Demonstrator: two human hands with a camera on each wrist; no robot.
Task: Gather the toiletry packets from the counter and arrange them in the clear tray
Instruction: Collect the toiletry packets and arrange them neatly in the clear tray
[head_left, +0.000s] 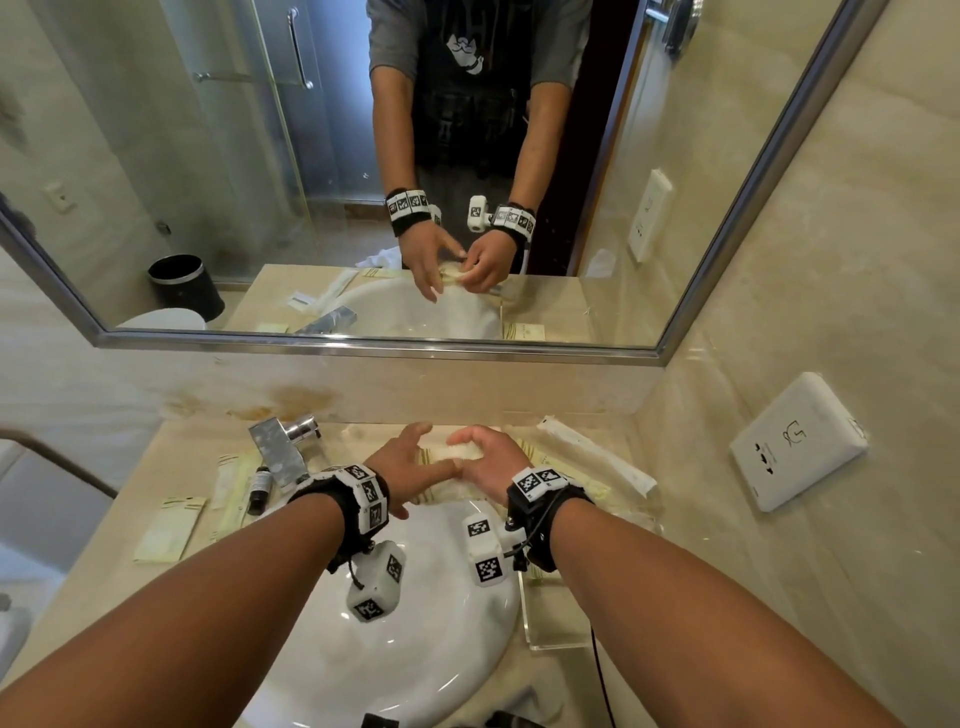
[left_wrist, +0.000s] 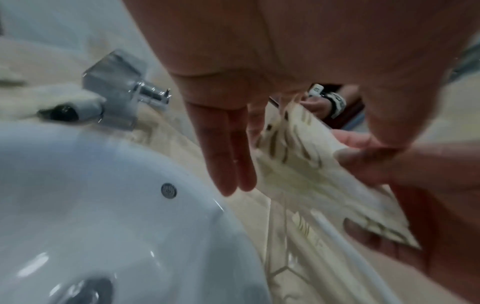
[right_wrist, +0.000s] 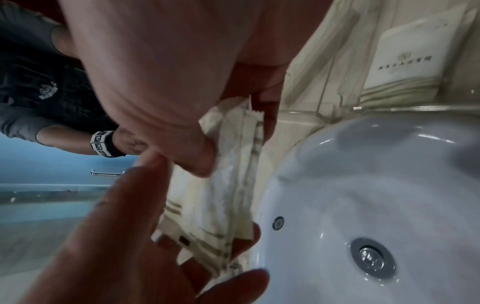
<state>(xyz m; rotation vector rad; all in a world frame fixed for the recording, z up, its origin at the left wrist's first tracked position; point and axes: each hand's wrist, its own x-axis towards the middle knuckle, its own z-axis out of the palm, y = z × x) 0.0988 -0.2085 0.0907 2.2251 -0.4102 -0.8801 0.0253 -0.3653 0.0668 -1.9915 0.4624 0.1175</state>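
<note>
A small stack of cream toiletry packets (head_left: 457, 451) with brown stripes is held above the back rim of the sink. My right hand (head_left: 488, 462) grips the packets (right_wrist: 223, 195), thumb pressed on top and fingers beneath. My left hand (head_left: 410, 462) is beside them with straight fingers (left_wrist: 228, 156), its thumb touching the upper edge of the stack (left_wrist: 311, 164). The clear tray (head_left: 545, 642) stands on the counter right of the sink, under my right wrist. A cream packet (right_wrist: 410, 59) lies inside it.
Further cream packets (head_left: 171, 525) and a small dark bottle (head_left: 260, 483) lie on the counter left of the chrome faucet (head_left: 283, 447). A long white packet (head_left: 597, 457) lies behind the tray. The white sink (head_left: 415, 623) fills the middle; a mirror covers the wall.
</note>
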